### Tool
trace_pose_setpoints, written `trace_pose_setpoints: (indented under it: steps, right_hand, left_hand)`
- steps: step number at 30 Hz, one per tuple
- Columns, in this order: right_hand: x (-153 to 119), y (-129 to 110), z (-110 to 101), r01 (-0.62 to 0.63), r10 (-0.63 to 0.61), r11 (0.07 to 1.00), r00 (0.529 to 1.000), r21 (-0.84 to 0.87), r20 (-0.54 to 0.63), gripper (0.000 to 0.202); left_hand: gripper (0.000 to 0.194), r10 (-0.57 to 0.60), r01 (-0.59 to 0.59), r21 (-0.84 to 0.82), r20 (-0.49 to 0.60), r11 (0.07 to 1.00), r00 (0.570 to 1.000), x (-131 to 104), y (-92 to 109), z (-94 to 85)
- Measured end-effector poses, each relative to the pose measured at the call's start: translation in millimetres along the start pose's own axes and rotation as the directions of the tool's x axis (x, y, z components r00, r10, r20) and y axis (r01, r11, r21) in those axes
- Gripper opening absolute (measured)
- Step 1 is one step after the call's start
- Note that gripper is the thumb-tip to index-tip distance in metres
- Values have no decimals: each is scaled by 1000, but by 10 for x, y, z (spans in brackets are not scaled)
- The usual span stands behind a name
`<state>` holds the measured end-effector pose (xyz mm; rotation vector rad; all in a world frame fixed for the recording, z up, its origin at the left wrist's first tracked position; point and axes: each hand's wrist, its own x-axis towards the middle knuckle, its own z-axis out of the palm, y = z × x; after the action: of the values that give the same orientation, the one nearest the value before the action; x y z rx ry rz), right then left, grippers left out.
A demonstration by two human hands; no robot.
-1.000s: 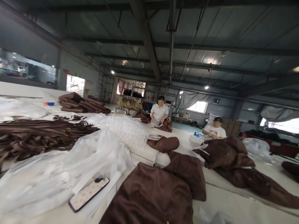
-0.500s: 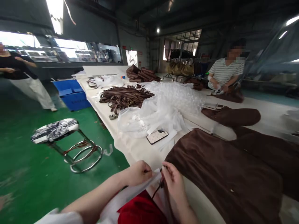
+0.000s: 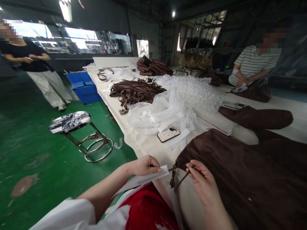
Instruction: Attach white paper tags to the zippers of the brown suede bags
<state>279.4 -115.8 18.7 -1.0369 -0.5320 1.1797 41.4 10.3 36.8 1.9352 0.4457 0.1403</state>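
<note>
My left hand (image 3: 145, 165) is closed on a strip of thin white wrapping material (image 3: 165, 172), which trails down toward my lap. My right hand (image 3: 202, 179) pinches a thin brown strap (image 3: 183, 181) between thumb and fingertips. Part of the strap shows between the two hands, close to the tip of the white strip. A large dark brown bag (image 3: 230, 169) lies flat on the table beside and beyond my right hand. Some small brown strap ends (image 3: 172, 179) hang at its near left corner.
The table bears a phone (image 3: 168, 135), clear plastic wrap (image 3: 189, 92) and a heap of brown straps (image 3: 134, 91). A patterned stool (image 3: 70, 122) and blue box (image 3: 86, 92) stand at left. One person stands far left; another handles a brown bag (image 3: 255, 91) across the table.
My right hand has moved right, away from my left, drawing out the brown strap. The view has shifted, and the person at left has moved more fully into sight.
</note>
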Motion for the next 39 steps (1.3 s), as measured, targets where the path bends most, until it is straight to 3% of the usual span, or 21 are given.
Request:
trace_pose_setpoints:
  steps: [6, 12, 19, 26, 33, 36, 39]
  right_hand:
    - [118, 98, 25, 99, -107, 994, 965, -45, -241, 38]
    - [105, 184, 72, 159, -210, 965, 945, -211, -252, 39]
    - [130, 229, 38, 160, -222, 961, 933, -227, -282, 39]
    - [76, 245, 61, 156, -221, 931, 961, -331, -169, 35]
    - [-22, 177, 71, 203, -166, 856, 979, -476, 121, 34]
    - [-26, 147, 41, 230, -215, 812, 972, -537, 91, 43]
    - [-18, 127, -14, 244, -325, 708, 946, -663, 1, 45]
  left_hand:
    - [48, 8, -6, -27, 46, 1000, 999, 24, -20, 30]
    - [52, -3, 5, -32, 46, 999, 999, 50, -49, 74]
    - [51, 7, -4, -46, 60, 999, 998, 46, -39, 63]
    - [50, -57, 57, -54, -2, 997, 998, 72, -38, 115]
    - [50, -39, 41, 27, -57, 999, 998, 104, 40, 162]
    - [51, -65, 67, 49, -43, 997, 997, 66, 90, 158]
    - [50, -105, 107, 73, -30, 992, 994, 19, 144, 154]
